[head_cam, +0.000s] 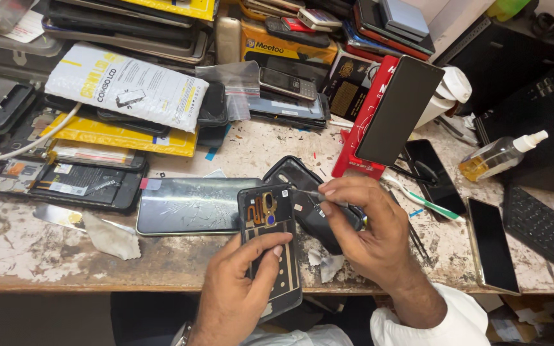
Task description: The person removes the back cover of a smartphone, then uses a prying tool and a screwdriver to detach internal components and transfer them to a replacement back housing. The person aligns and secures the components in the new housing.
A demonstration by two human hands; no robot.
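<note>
at centre bench, we are gripping the opened phone (269, 240), long axis twelve-to-six, in our left hand (238, 288); our right hand (363, 234) is pinching a thin tool (306, 192) pointing nine o'clock.

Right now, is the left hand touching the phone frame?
Touching. The head view shows the left hand wrapped around the phone frame, thumb lying across its face, fingers behind it.
</note>
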